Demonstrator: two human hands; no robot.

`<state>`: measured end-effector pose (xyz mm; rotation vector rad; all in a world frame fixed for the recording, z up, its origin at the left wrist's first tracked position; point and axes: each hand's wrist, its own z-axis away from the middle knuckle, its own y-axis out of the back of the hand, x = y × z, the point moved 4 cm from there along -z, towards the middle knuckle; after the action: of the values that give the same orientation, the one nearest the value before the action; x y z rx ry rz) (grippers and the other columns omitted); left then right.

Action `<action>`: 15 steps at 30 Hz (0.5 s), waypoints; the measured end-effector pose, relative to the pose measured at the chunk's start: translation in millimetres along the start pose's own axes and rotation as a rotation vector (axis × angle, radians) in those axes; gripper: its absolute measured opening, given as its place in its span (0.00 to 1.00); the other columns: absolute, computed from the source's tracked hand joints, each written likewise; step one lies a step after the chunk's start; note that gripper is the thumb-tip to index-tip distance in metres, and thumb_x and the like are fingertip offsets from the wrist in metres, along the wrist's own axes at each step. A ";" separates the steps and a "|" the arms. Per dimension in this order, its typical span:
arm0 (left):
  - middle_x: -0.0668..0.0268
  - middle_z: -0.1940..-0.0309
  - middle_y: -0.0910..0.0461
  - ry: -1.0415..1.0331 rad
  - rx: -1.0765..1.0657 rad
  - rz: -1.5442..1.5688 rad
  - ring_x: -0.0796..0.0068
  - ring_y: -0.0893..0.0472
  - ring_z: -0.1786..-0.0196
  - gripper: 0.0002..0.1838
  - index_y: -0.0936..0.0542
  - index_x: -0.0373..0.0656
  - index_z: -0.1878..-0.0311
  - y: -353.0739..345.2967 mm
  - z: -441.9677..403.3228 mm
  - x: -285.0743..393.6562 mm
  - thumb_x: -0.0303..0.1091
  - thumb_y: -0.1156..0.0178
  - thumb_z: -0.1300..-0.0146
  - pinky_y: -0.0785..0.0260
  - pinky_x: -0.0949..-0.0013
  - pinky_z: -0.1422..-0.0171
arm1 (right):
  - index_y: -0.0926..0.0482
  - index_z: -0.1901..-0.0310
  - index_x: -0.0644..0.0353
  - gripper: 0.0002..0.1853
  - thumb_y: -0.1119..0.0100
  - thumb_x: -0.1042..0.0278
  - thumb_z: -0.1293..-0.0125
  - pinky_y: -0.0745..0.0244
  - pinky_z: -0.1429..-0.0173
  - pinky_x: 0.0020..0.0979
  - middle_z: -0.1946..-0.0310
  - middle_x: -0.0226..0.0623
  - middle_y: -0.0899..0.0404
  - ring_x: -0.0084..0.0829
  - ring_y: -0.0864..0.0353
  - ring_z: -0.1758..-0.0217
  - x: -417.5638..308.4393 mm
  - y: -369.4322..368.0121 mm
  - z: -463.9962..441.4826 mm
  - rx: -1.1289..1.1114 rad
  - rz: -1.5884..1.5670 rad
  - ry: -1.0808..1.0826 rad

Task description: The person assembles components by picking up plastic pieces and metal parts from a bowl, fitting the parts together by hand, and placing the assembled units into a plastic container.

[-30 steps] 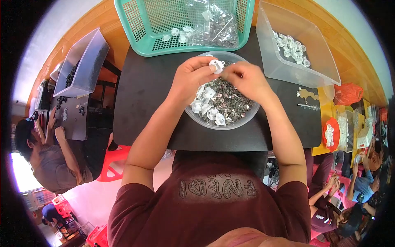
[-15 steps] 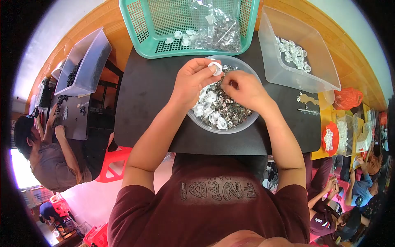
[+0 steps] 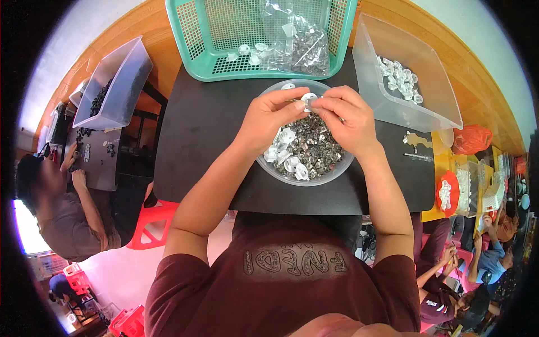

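Note:
My left hand point(image 3: 272, 117) is closed on a round white plastic part point(image 3: 308, 99), held over the far side of a clear round bowl point(image 3: 268, 167). My right hand point(image 3: 349, 117) meets it from the right, its thumb and fingertips pinched at the part; whatever small piece they hold is too small to make out. Inside the bowl, many small dark metallic pieces point(image 3: 317, 147) fill the middle and right. White plastic parts point(image 3: 283, 149) are heaped at its left side.
Behind the bowl stands a green basket point(image 3: 193, 64) with a clear bag point(image 3: 306, 48) and white parts. A clear bin point(image 3: 404, 109) of white parts is at the back right. A co-worker point(image 3: 67, 208) sits left; other people point(image 3: 443, 281) sit right.
My right hand has risen from the small pieces in the bowl to the white part. My left hand has moved slightly right and down with the part.

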<state>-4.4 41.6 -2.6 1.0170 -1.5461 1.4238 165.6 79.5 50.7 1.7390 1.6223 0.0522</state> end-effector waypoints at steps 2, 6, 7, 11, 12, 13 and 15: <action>0.60 0.46 0.19 -0.006 0.003 -0.002 0.73 0.19 0.46 0.18 0.22 0.34 0.40 -0.9 0.7 2.1 0.30 0.39 0.31 0.23 0.68 0.41 | 0.15 0.62 0.58 0.09 0.31 0.78 0.46 0.23 0.60 0.31 0.65 0.33 0.21 0.34 0.20 0.62 0.5 1.2 0.5 0.000 0.000 0.030; 0.60 0.47 0.19 -0.061 -0.025 -0.031 0.73 0.19 0.46 0.18 0.22 0.34 0.41 -0.7 0.7 3.3 0.30 0.38 0.31 0.24 0.67 0.41 | 0.14 0.62 0.58 0.11 0.30 0.79 0.49 0.24 0.60 0.30 0.65 0.32 0.21 0.32 0.20 0.62 -0.8 2.6 -0.3 -0.008 -0.003 0.097; 0.60 0.47 0.19 -0.060 -0.027 -0.032 0.73 0.19 0.46 0.18 0.22 0.34 0.41 -1.2 0.4 3.3 0.30 0.38 0.31 0.24 0.67 0.41 | 0.14 0.62 0.58 0.11 0.30 0.79 0.49 0.24 0.60 0.30 0.65 0.32 0.21 0.32 0.20 0.62 0.3 2.1 -0.1 -0.006 -0.002 0.097; 0.62 0.49 0.19 -0.099 -0.024 -0.012 0.73 0.19 0.48 0.16 0.20 0.35 0.42 -4.3 1.5 4.7 0.29 0.38 0.32 0.23 0.68 0.42 | 0.14 0.62 0.58 0.11 0.30 0.79 0.48 0.24 0.61 0.29 0.65 0.32 0.21 0.31 0.20 0.63 2.7 -0.8 1.3 -0.014 -0.076 0.071; 0.63 0.52 0.18 -0.096 -0.005 0.014 0.74 0.18 0.50 0.15 0.19 0.35 0.44 -4.4 1.9 5.0 0.29 0.38 0.32 0.23 0.70 0.44 | 0.14 0.62 0.58 0.10 0.30 0.79 0.48 0.24 0.62 0.28 0.65 0.32 0.21 0.30 0.20 0.64 3.6 -0.7 1.1 -0.015 -0.098 0.042; 0.63 0.52 0.18 -0.096 -0.008 0.013 0.74 0.18 0.50 0.15 0.19 0.35 0.44 -5.5 2.6 5.8 0.29 0.38 0.32 0.23 0.70 0.44 | 0.14 0.62 0.58 0.10 0.30 0.79 0.48 0.24 0.62 0.28 0.65 0.32 0.21 0.30 0.20 0.64 3.1 -1.0 1.6 -0.011 -0.096 0.042; 0.62 0.52 0.18 -0.035 0.006 0.087 0.74 0.18 0.50 0.16 0.20 0.35 0.43 -6.3 3.5 4.9 0.29 0.38 0.32 0.23 0.70 0.44 | 0.13 0.62 0.59 0.09 0.30 0.79 0.45 0.25 0.66 0.25 0.65 0.32 0.20 0.25 0.20 0.66 7.5 -3.0 4.2 0.006 -0.231 -0.124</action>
<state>-0.4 37.6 4.0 0.9940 -1.6295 1.4783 166.7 83.7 42.7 1.5173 1.7208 -0.1680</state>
